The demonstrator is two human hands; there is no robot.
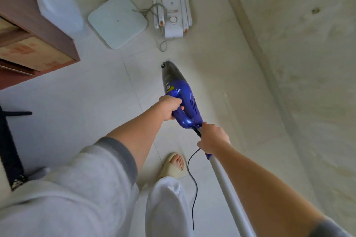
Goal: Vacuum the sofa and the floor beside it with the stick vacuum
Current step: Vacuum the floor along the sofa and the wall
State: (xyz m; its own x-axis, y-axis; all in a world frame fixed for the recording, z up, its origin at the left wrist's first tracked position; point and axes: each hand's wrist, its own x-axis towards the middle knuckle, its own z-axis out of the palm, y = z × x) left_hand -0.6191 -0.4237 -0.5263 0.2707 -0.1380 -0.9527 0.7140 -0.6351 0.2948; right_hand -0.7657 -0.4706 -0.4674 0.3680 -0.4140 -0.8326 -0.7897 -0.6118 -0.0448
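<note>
Nearest, at bottom left: a grey sleeve (63, 194) with a darker cuff, pushed up the left forearm. Beside it a pale trouser leg (167, 208), cut off by the bottom edge, and above that a beige slipper (174, 167) with bare toes on the white tiled floor (81, 106).

A grey tube (227, 192) slanting from the bottom edge up toward the middle, its lower end cut off; hidden along part of its length by the right forearm. A thin black cord (192, 188) hanging in a loop from near the right hand (212, 137), its lower end fading out near the bottom, its top end lost behind the hand. Right hand wrapped around the joint where tube meets the blue vacuum (183, 98), fingers curled and mostly out of sight. Left hand (171, 107) closed around the blue loop handle, fingertips hidden behind it. Vacuum body held over the floor, dark tapered end pointing away; whether the tip touches the tiles cannot be told.

Farther off, a white square scale (117, 21) flat on the floor, and just beside it a white appliance (173, 17) with orange accents and a tangled grey cable; hard to identify. At far left, a brown cabinet (28, 31), cut off by the edge, with a blurred white thing on top. At right, a pale wall (308, 63).
</note>
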